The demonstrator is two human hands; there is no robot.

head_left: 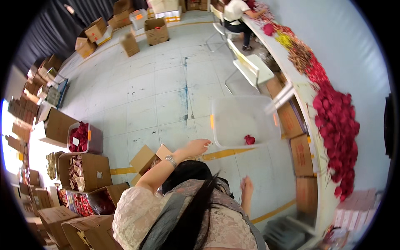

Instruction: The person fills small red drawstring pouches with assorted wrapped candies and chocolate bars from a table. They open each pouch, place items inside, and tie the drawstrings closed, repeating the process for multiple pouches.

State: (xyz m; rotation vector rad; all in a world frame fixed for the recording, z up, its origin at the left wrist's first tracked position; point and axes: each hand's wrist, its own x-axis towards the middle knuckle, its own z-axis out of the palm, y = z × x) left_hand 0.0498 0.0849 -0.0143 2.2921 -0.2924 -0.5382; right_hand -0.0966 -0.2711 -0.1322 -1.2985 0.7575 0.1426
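My left hand (pixel 196 147), with a watch (pixel 171 160) on its wrist, reaches to the right above the floor. Its fingers are stretched out with nothing seen in them, close to the near left corner of a clear plastic bin (pixel 233 109). Inside that bin lies one small dark red bundle (pixel 249 140). Lower right, my right hand (pixel 247 186) is raised apart from the bin. Its fingers look bent, and too little of them shows to tell whether they hold anything. A small open cardboard box (pixel 143 158) sits partly behind my left forearm.
Along the right wall runs a long white table (pixel 307 96) heaped with dark red pieces (pixel 336 125). Boxes (pixel 302 156) stand below it. A white chair (pixel 252 66) and a seated person (pixel 236 16) are farther up. Several filled cartons (pixel 93 168) line the left side.
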